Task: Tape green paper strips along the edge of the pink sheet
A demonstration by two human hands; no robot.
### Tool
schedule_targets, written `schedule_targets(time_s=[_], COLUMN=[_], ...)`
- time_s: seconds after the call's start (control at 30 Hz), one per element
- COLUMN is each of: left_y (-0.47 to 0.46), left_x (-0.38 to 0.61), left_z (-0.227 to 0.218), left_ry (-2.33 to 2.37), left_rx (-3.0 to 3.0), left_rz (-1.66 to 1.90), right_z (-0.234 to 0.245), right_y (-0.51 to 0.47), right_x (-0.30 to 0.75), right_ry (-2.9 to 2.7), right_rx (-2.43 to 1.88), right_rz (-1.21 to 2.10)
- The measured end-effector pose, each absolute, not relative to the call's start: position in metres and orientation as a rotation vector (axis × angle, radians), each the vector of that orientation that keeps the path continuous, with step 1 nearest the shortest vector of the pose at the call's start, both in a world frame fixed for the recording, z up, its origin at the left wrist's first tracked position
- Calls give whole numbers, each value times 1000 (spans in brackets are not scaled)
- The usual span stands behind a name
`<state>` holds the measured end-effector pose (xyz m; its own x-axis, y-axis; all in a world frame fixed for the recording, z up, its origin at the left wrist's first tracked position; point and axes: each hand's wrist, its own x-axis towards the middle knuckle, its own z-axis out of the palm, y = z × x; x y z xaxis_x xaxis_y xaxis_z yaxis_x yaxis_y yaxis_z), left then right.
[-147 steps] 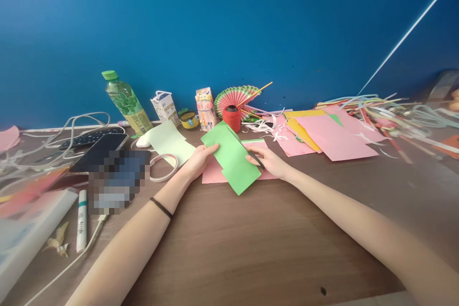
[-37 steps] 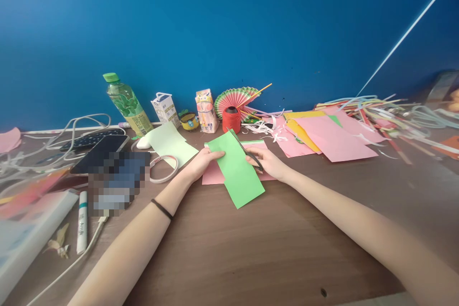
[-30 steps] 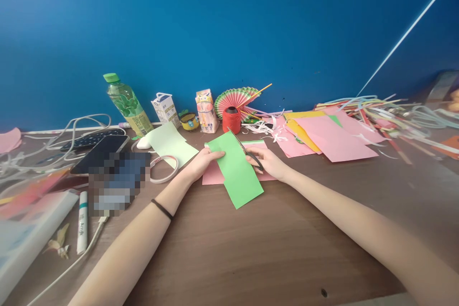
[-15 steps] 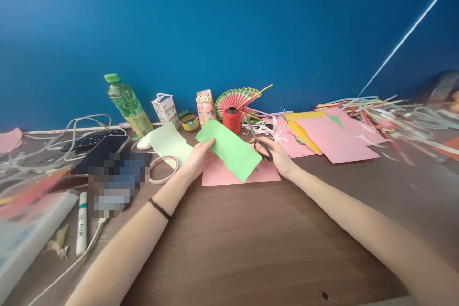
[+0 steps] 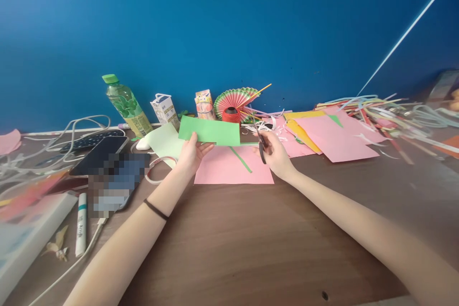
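My left hand is closed on a sheet of green paper, thumb in front and fingers behind. The sheet is held up above the desk, its long edge nearly level, with a small step along its lower edge. In my right hand is a pair of black-handled scissors, blades pointing up and away, apart from the green paper. Under both hands a pink sheet lies on the desk, with a thin green paper strip across it.
Behind the hands stand a red spool, a folded paper fan, a milk carton and a green-capped bottle. Pink and yellow sheets and paper strips lie at right. Phones, cables and a marker are at left.
My left hand has turned the green paper from a slant to nearly level and drawn it left, away from the scissors. The green strip on the pink sheet now shows.
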<state>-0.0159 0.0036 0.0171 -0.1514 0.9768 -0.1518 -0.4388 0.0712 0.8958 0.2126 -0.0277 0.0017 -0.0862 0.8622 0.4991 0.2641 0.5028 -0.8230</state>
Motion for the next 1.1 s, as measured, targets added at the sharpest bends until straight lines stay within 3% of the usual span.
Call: schedule_targets(time_s=[0.17,0.43,0.53,0.73,0.97,1.1], left_y=[-15,-38,-38,-34,-30,-27], left_x=[6,30,30,23,15,12], left_z=[29,40,39,37,33,35], left_ry=[936,782,757,788,905,971], left_rx=[744,804,809,1060,1017,931], left_rz=[1335,1154,1120,1171,971,1129], right_z=[6,5,5,8,10,12], right_y=[-38,-46,-44,-37,-36,-39], right_x=[209,202,202,207,206,205], right_ry=[-1860,-1903,-1785,-1552,-1489,-1552], right_rx=[-1084,-1055,-1039,-969,-943,-931], right_rz=[315,353,478,1053,1182,1266])
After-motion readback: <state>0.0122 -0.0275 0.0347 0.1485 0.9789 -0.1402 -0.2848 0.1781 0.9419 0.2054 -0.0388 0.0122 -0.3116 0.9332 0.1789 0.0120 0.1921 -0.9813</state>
